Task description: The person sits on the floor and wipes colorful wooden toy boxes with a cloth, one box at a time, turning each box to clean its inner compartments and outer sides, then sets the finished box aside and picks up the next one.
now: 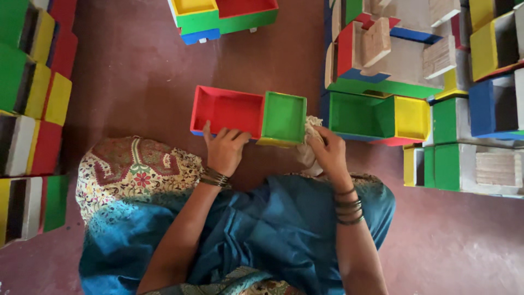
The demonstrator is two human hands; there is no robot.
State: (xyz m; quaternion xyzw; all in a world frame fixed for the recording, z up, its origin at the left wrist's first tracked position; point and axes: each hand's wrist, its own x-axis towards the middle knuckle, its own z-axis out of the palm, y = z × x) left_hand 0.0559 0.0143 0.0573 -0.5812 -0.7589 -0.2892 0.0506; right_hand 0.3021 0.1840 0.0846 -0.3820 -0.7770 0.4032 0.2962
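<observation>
A painted wooden box (248, 112) lies on the red floor in front of my knees, with a red compartment on the left and a smaller green one on the right. My left hand (224, 148) grips its near edge below the red compartment. My right hand (326, 151) holds a crumpled pale cloth (309, 143) pressed against the right side of the green compartment. Bangles sit on both wrists. My lap is covered in blue fabric with a patterned border.
Stacks of similar coloured boxes (404, 117) crowd the right side, some showing bare wood. More painted boxes (33, 109) line the left edge, and one (221, 16) lies at the top. Bare red floor (136, 71) lies between them.
</observation>
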